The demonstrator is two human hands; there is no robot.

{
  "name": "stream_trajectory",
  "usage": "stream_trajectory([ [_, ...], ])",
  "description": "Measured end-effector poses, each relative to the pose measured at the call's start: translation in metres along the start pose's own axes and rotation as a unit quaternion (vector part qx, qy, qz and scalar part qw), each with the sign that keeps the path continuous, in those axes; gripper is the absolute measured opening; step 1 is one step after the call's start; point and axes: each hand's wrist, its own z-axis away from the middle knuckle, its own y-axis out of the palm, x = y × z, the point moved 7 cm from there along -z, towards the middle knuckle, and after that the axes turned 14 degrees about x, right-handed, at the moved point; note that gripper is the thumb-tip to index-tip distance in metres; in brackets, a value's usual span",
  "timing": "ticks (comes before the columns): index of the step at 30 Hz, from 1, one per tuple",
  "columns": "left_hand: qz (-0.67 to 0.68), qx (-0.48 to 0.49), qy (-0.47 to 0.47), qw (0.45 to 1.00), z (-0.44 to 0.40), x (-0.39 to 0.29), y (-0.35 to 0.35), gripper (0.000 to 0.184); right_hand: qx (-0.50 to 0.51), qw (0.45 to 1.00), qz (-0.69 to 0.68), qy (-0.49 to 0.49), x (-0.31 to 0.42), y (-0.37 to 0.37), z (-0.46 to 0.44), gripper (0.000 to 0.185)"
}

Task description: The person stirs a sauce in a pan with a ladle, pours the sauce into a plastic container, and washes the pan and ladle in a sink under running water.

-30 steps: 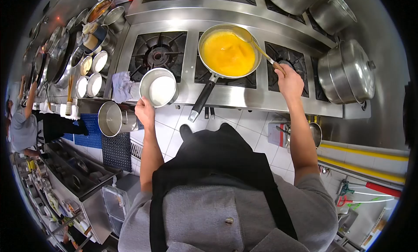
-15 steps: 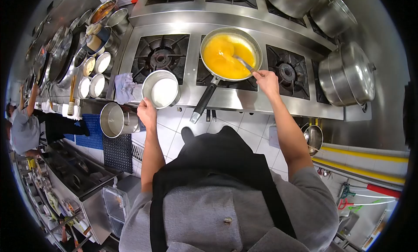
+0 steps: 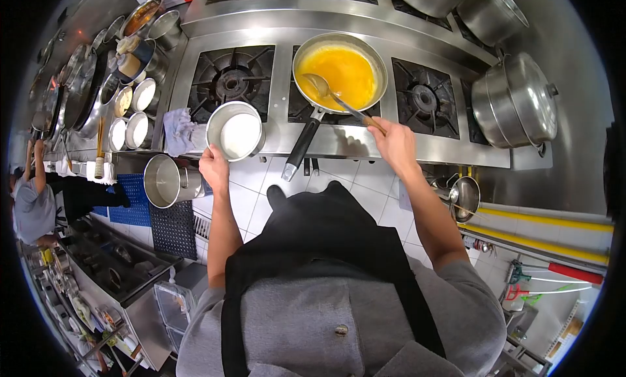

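My left hand (image 3: 214,166) grips the rim of a metal pot (image 3: 255,144) that holds something white (image 3: 238,136). The pot is tilted a little at the stove's front edge. My right hand (image 3: 395,143) is closed around the wooden handle of a ladle (image 3: 317,84). The ladle's bowl lies at the left side of a frying pan (image 3: 380,58), in yellow-orange liquid (image 3: 345,69). This pan sits on the middle burner, its black handle (image 3: 302,144) pointing toward me with no hand on it.
A crumpled cloth (image 3: 178,130) lies left of the pot. Left are small containers of white contents (image 3: 143,95). A large lidded pot (image 3: 515,102) stands at right. An empty metal pot (image 3: 163,181) is lower left. Another person (image 3: 36,204) works at far left.
The ladle has swept from the pan's right side across to its left, and my right hand has moved left and nearer to me. My left hand keeps its hold on the pot.
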Motion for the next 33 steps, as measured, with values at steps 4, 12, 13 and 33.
stream_trajectory([
  [4,-0.001,0.003,-0.008,1.0,0.0,0.0,-0.001,0.041,0.0,0.997,0.071,-0.038,-0.003,-0.011,0.021,0.026],
  [12,-0.003,0.0,-0.013,1.0,0.0,-0.001,-0.001,0.043,-0.044,0.988,0.148,-0.002,-0.029,-0.041,-0.002,0.027],
  [13,-0.003,0.003,-0.015,1.0,0.0,0.0,-0.001,0.043,-0.051,0.985,0.164,0.004,-0.03,-0.043,-0.008,0.027],
  [33,-0.002,0.017,0.006,1.0,-0.004,0.003,-0.001,0.043,0.069,0.983,0.068,0.155,-0.014,-0.067,-0.008,0.027],
])
